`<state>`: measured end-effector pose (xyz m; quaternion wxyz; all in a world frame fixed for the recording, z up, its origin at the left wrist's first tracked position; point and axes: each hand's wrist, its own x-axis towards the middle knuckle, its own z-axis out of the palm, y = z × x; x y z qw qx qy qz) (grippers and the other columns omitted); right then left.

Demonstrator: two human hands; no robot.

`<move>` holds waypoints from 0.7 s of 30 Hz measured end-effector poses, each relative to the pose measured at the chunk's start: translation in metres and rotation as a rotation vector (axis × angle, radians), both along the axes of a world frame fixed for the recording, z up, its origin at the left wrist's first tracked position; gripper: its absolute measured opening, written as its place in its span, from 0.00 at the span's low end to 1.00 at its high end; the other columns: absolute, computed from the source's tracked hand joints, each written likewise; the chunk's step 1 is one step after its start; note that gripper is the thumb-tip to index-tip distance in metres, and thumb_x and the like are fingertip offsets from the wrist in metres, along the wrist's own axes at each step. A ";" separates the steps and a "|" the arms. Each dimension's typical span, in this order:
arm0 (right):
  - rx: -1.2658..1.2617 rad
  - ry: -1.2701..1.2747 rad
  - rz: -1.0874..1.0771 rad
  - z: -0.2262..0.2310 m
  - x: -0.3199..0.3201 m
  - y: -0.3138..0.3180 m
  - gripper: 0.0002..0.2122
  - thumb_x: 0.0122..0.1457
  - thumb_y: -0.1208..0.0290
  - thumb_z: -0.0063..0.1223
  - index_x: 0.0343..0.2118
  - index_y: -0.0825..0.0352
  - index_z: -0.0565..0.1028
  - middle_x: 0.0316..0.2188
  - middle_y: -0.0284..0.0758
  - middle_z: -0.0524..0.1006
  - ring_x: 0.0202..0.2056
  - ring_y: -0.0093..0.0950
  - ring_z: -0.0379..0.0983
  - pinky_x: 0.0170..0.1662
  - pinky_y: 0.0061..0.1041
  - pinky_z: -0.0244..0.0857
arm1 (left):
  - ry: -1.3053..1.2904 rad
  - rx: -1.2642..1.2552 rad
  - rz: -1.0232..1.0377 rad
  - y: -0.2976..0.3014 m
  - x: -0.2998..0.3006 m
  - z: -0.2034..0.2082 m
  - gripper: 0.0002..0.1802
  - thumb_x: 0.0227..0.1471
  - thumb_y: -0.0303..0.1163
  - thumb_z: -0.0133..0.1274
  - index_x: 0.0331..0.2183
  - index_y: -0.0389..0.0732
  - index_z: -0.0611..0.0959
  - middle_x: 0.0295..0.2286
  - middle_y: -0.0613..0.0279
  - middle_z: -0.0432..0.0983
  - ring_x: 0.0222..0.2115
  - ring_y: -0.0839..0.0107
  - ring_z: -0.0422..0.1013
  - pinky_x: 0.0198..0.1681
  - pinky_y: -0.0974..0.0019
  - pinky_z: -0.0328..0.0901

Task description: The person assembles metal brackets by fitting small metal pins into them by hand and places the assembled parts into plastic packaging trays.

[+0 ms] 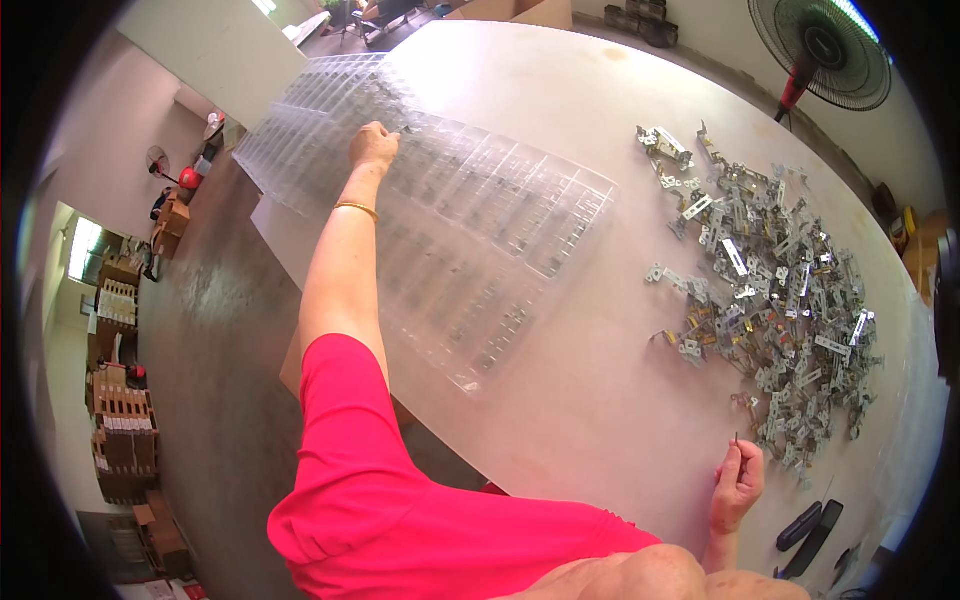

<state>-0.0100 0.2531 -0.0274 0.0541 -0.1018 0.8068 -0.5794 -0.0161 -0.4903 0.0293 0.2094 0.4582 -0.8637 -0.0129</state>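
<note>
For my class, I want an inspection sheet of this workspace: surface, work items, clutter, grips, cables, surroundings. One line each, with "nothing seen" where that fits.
Surface: pale table, with trays towards the left and a metal heap on the right.
Work items: clear compartment trays with small pieces inside, too small to identify; loose heap of metal parts.
Clutter: dark elongated objects near the right hand.
Grips: left hand at the trays, its hold unclear; right hand pinches a thin dark piece.
Cables: nothing seen.
Surroundings: fan beyond the table; cardboard boxes stacked at the left.
</note>
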 end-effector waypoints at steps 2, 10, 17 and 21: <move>-0.009 -0.009 -0.004 0.000 0.000 0.000 0.03 0.68 0.75 0.47 0.40 0.65 0.73 0.21 0.21 0.65 0.20 0.10 0.57 0.23 0.12 0.53 | -0.002 -0.011 -0.002 -0.001 -0.001 -0.001 0.15 0.46 0.44 0.65 0.28 0.41 0.85 0.32 0.50 0.83 0.37 0.53 0.79 0.42 0.55 0.71; -0.017 -0.017 0.000 0.003 0.002 -0.003 0.03 0.68 0.75 0.47 0.40 0.65 0.73 0.21 0.20 0.65 0.21 0.09 0.58 0.23 0.11 0.53 | -0.049 -0.007 0.052 0.002 0.005 -0.002 0.18 0.47 0.48 0.63 0.32 0.42 0.87 0.34 0.49 0.83 0.39 0.53 0.79 0.44 0.55 0.71; 0.004 0.035 -0.002 0.007 0.004 -0.002 0.02 0.67 0.76 0.50 0.38 0.65 0.74 0.22 0.21 0.66 0.21 0.10 0.60 0.23 0.12 0.54 | -0.053 -0.011 -0.072 -0.005 0.004 0.003 0.16 0.42 0.41 0.57 0.31 0.40 0.87 0.34 0.46 0.83 0.40 0.51 0.79 0.44 0.53 0.71; -0.012 0.079 0.034 0.008 -0.002 -0.009 0.01 0.65 0.76 0.53 0.37 0.66 0.75 0.21 0.22 0.68 0.21 0.11 0.62 0.24 0.14 0.56 | 0.071 -0.054 -0.313 0.006 0.025 0.049 0.16 0.47 0.38 0.56 0.32 0.35 0.86 0.32 0.47 0.83 0.37 0.58 0.80 0.40 0.59 0.71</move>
